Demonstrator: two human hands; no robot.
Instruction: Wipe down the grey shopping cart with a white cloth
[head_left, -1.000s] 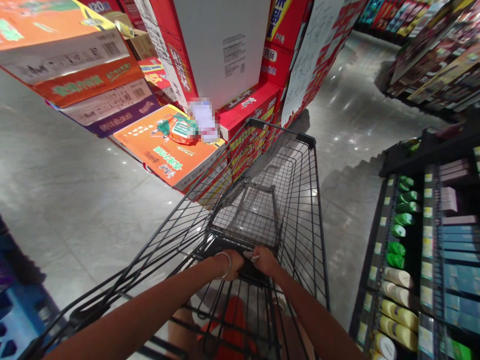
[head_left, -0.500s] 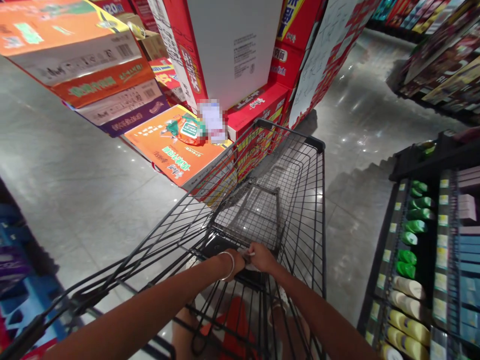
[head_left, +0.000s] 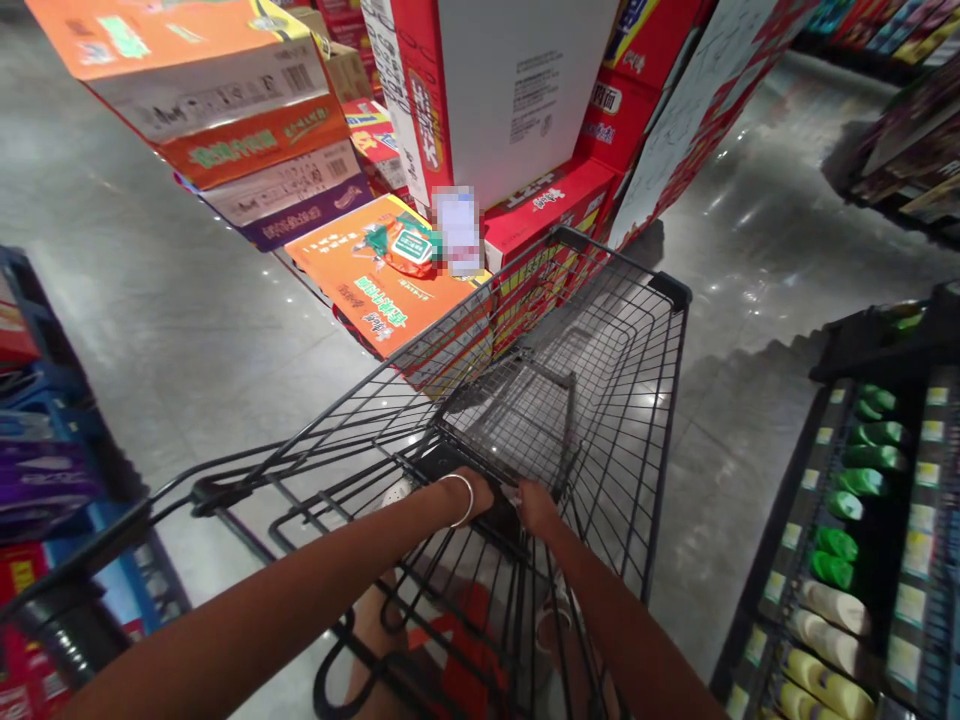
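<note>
Shopping cart (head_left: 517, 422) points ahead-right, long axis diagonal; right grip (head_left: 537, 510) pinching pale scrap (head_left: 513, 494), left grip (head_left: 475, 494) unclear

Illumination was moderate, apparently from above; pinpoint glare marked the grey floor (head_left: 225, 310). A jagged shadow (head_left: 757, 385) lay beside the right-hand shelf (head_left: 799, 508), whose recesses were dark. Detail at the left hand (head_left: 476, 497) and right hand (head_left: 536, 510) was soft. Wide-angle distortion stretched objects toward the edges; the display (head_left: 907, 150) at upper right was blurred. A pixelated block (head_left: 459, 232) obscured part of the orange carton (head_left: 352, 265).
</note>
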